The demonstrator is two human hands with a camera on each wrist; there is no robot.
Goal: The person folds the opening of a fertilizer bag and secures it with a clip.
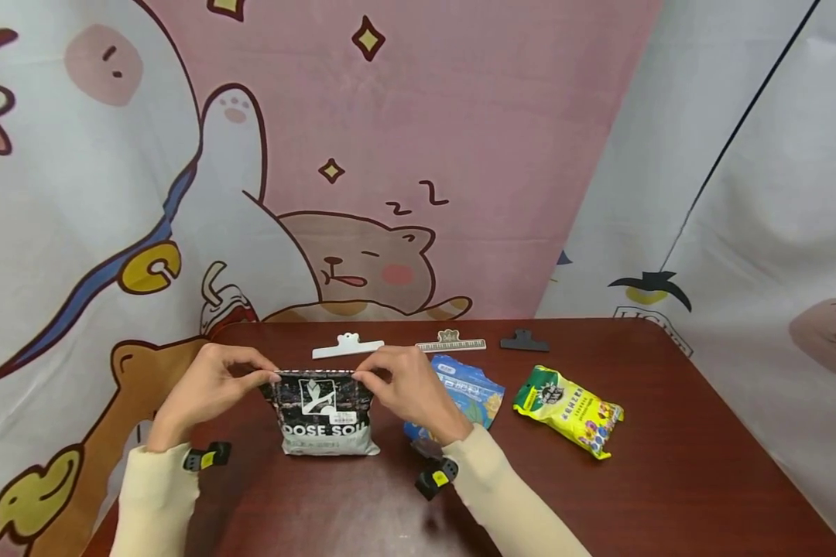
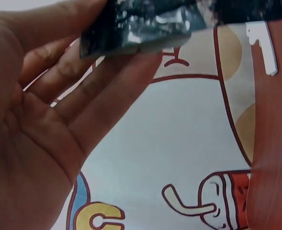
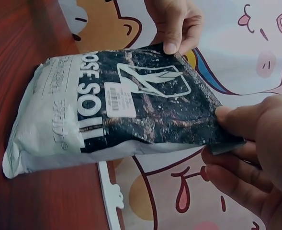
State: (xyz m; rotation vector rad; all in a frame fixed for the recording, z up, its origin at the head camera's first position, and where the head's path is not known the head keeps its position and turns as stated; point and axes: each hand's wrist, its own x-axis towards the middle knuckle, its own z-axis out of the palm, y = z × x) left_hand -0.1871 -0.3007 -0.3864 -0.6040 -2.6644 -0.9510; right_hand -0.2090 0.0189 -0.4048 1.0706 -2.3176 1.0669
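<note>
A black and white bag of soil (image 1: 323, 433) stands upright on the table, its top edge stretched between both hands. My left hand (image 1: 217, 381) pinches the upper left corner between thumb and fingers. At the upper right corner my right hand (image 1: 409, 389) pinches the bag the same way. In the right wrist view the bag (image 3: 64, 103) shows a white printed label and large lettering. Dark film (image 2: 145, 28) of the bag lies between the left thumb and fingers in the left wrist view.
Behind the bag lie a white clip (image 1: 348, 346), a ruler-patterned clip (image 1: 451, 341) and a black clip (image 1: 525, 340). A blue packet (image 1: 470, 391) lies partly behind the right hand. Farther right is a yellow and green packet (image 1: 570, 410) on the brown table (image 1: 690, 464).
</note>
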